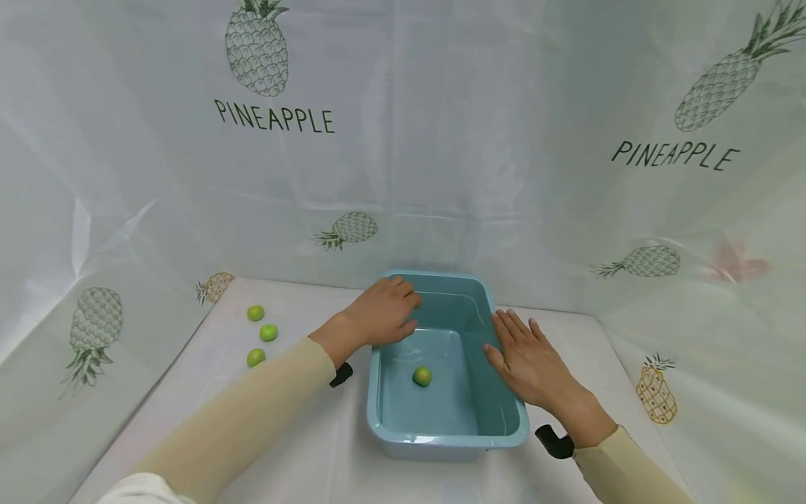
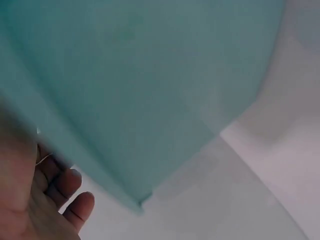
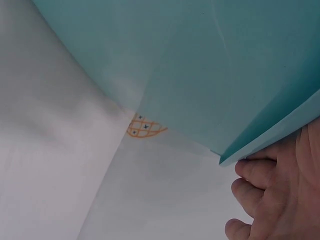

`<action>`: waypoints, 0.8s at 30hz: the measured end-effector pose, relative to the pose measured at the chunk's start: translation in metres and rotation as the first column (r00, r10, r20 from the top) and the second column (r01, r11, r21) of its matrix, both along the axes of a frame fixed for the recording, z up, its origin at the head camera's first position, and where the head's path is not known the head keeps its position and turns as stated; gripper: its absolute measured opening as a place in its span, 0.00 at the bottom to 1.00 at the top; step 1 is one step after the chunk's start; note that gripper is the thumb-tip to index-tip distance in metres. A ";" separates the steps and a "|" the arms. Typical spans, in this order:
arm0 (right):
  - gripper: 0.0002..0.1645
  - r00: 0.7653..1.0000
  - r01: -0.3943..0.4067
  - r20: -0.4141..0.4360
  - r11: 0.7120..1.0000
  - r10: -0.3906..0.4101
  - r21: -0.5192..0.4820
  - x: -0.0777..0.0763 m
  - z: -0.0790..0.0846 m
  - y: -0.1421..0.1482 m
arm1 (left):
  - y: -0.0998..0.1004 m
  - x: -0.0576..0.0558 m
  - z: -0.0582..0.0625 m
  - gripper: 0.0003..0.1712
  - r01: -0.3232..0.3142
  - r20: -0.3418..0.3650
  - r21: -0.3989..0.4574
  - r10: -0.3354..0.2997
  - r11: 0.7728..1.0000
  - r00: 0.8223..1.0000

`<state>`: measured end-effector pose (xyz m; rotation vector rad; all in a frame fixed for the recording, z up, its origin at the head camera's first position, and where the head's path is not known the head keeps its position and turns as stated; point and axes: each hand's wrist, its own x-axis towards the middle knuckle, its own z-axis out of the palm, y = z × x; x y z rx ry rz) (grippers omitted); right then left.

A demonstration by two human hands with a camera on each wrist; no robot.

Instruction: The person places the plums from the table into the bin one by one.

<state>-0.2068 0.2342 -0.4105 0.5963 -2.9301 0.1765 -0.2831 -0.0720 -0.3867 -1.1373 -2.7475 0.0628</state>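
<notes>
Our left hand (image 1: 385, 311) curves loosely at the tub (image 1: 441, 442) rim, our right hand (image 1: 532, 360) straight-fingered opposite; we should steady both sides evenly, lest the fruit (image 1: 422, 376) roll.

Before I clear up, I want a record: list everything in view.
Table: 1, white, lower middle.
Plastic basin: 1, light blue, on the table.
Small round fruits: 4, green, one inside the basin, three left of it.
Sheeting: count unclear, whitish, behind the table and both sides.
Pineapple drawings: 7, five grey-green, two orange, on the sheeting.
PINEAPPLE lettering: 2, dark, upper sheeting.
Blurred shape: 1, reddish, right sheeting.
Wrist fittings: 2, black, one per wrist.
Cloth: 1, white, bottom left edge.
Sleeves: 2, beige, forearms.
Left hand: 1, bare, left rim.
Right hand: 1, bare, right rim.
</notes>
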 end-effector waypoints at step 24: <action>0.43 1.000 0.001 0.008 1.000 -0.001 -0.001 0.001 0.003 -0.001 | -0.170 0.077 -0.008 0.09 -0.304 -0.018 0.185 0.312 0.935 0.950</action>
